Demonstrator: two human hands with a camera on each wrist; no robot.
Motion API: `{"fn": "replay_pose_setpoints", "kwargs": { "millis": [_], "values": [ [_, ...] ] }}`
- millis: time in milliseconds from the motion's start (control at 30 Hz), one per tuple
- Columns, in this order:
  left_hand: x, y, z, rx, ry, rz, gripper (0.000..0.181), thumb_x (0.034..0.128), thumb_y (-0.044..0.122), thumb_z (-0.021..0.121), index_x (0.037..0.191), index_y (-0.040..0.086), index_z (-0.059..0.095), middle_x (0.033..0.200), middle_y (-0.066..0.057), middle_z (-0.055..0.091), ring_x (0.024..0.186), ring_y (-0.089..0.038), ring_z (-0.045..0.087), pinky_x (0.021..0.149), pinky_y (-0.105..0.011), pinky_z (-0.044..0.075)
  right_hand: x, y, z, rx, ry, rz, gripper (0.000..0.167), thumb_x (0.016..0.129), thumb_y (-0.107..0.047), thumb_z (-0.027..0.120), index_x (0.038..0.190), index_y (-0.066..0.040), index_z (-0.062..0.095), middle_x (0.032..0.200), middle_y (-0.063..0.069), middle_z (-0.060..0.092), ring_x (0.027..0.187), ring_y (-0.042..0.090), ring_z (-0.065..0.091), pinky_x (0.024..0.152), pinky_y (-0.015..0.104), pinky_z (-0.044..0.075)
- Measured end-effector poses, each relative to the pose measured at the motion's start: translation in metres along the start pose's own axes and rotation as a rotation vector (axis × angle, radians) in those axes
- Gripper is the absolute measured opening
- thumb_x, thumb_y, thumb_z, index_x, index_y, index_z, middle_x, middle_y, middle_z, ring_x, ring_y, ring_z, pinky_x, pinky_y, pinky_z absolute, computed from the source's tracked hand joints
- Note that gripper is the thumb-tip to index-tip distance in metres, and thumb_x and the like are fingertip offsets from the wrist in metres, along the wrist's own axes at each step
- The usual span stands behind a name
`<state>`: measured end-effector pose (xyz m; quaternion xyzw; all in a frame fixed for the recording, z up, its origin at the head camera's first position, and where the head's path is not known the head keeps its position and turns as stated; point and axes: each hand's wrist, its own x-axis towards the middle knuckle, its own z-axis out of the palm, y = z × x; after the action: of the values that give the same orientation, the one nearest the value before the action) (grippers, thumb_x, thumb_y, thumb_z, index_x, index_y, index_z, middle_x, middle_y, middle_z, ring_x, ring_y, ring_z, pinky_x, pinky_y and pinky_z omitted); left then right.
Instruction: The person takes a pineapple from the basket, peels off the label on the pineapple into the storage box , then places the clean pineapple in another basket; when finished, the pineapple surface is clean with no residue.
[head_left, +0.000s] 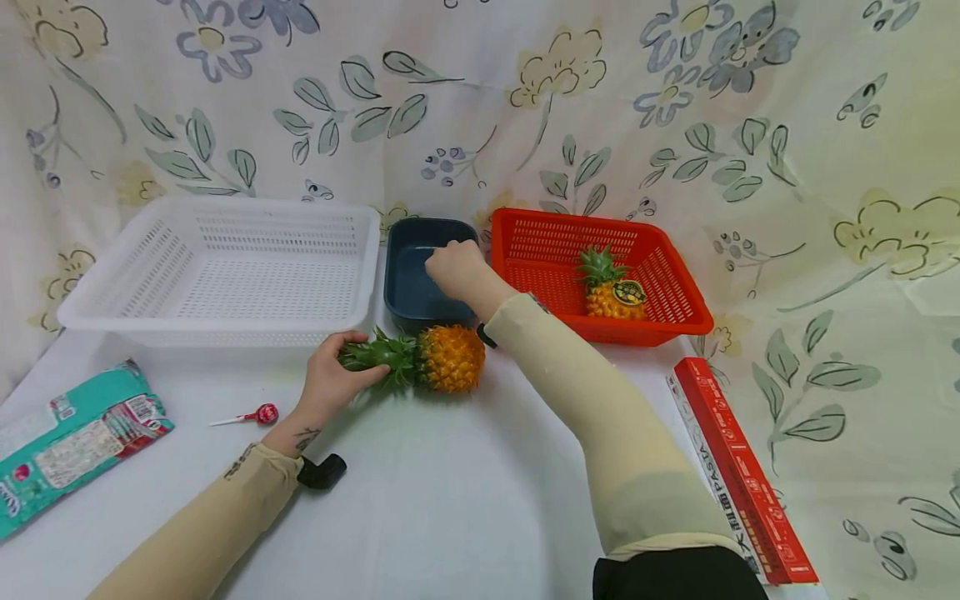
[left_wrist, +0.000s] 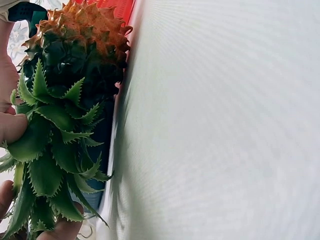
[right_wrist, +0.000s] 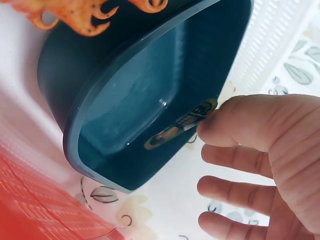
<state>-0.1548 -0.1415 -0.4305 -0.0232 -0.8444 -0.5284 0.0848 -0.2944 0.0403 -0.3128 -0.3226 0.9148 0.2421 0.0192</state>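
The held pineapple (head_left: 452, 358) lies sideways just in front of the blue tub (head_left: 411, 283), long axis running left to right, crown (head_left: 397, 360) pointing left; the left hand (head_left: 333, 379) clamps its fingers on the crown, while the right hand (head_left: 461, 271) pinches an oval label (right_wrist: 172, 131) over the tub, other visible fingers apart

Rough, knobbly skin (left_wrist: 82, 42) and slightly glossy, prickly-edged leaves (left_wrist: 47, 170) on the front pineapple (head_left: 452, 358). Smooth plastic tub (head_left: 412, 285) with a faint sheen; perforated plastic white basket (head_left: 217, 323) and red basket (head_left: 525, 287). Shiny film bag (head_left: 86, 442), smooth printed card box (head_left: 742, 471), flat printed label (right_wrist: 175, 129), matt tablecloth (head_left: 450, 492), creased cloth curtain (head_left: 480, 108)
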Motion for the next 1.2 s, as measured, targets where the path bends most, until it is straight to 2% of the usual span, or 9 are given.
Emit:
{"fn": "replay_pose_setpoints", "kwargs": {
  "millis": [200,433,600,800,1000,1200],
  "values": [
    [0.0,0.0,0.0,-0.002,-0.007,-0.006,0.055,0.074,0.012,0.077,0.121,-0.001,0.051,0.123,-0.017,0.051,0.102,-0.031,0.053,0.082,-0.042,0.047,0.002,0.002,0.0,0.014,-0.013,0.004,0.023,0.089,-0.021,0.059,0.112,-0.019,0.065,0.104,0.0,0.065,0.087,0.022,0.053,0.078,0.038,0.051],
    [-0.001,-0.001,0.001,0.001,-0.012,-0.009,0.056,0.0746,0.013,0.077,0.121,-0.002,0.051,0.126,-0.018,0.05,0.105,-0.032,0.051,0.084,-0.043,0.046,0.0,0.005,0.0,0.067,-0.017,0.011,0.029,0.087,-0.023,0.063,0.116,-0.02,0.063,0.11,0.001,0.063,0.092,0.021,0.055,0.078,0.038,0.052],
    [-0.001,0.0,0.0,-0.001,-0.006,0.004,0.055,0.0744,0.013,0.077,0.12,-0.002,0.051,0.124,-0.018,0.051,0.104,-0.031,0.051,0.084,-0.042,0.044,-0.007,0.007,0.0,0.213,0.027,0.055,0.029,0.088,-0.023,0.061,0.116,-0.019,0.061,0.109,0.001,0.059,0.093,0.02,0.054,0.074,0.036,0.051],
    [-0.001,0.001,-0.001,0.005,-0.003,0.005,0.055,0.0743,0.013,0.077,0.12,-0.002,0.051,0.124,-0.018,0.051,0.106,-0.032,0.05,0.085,-0.043,0.044,-0.019,0.011,0.001,0.379,0.104,0.067,0.021,0.087,-0.019,0.058,0.108,-0.016,0.061,0.102,0.002,0.058,0.084,0.017,0.054,0.069,0.033,0.05],
    [-0.001,0.003,-0.001,0.006,-0.008,0.0,0.055,0.0738,0.011,0.077,0.12,-0.003,0.051,0.126,-0.019,0.05,0.109,-0.034,0.049,0.088,-0.045,0.044,-0.032,0.011,-0.002,0.485,0.152,0.099,0.022,0.087,-0.022,0.058,0.108,-0.016,0.061,0.104,0.002,0.059,0.084,0.016,0.055,0.069,0.033,0.05],
    [-0.002,0.004,-0.002,0.003,-0.013,-0.006,0.055,0.0739,0.011,0.077,0.12,-0.003,0.051,0.126,-0.019,0.05,0.11,-0.033,0.048,0.089,-0.045,0.043,-0.051,0.012,-0.002,0.64,0.233,0.171,0.025,0.087,-0.027,0.061,0.109,-0.016,0.06,0.11,0.002,0.059,0.088,0.015,0.054,0.073,0.033,0.05]
  ]
}}
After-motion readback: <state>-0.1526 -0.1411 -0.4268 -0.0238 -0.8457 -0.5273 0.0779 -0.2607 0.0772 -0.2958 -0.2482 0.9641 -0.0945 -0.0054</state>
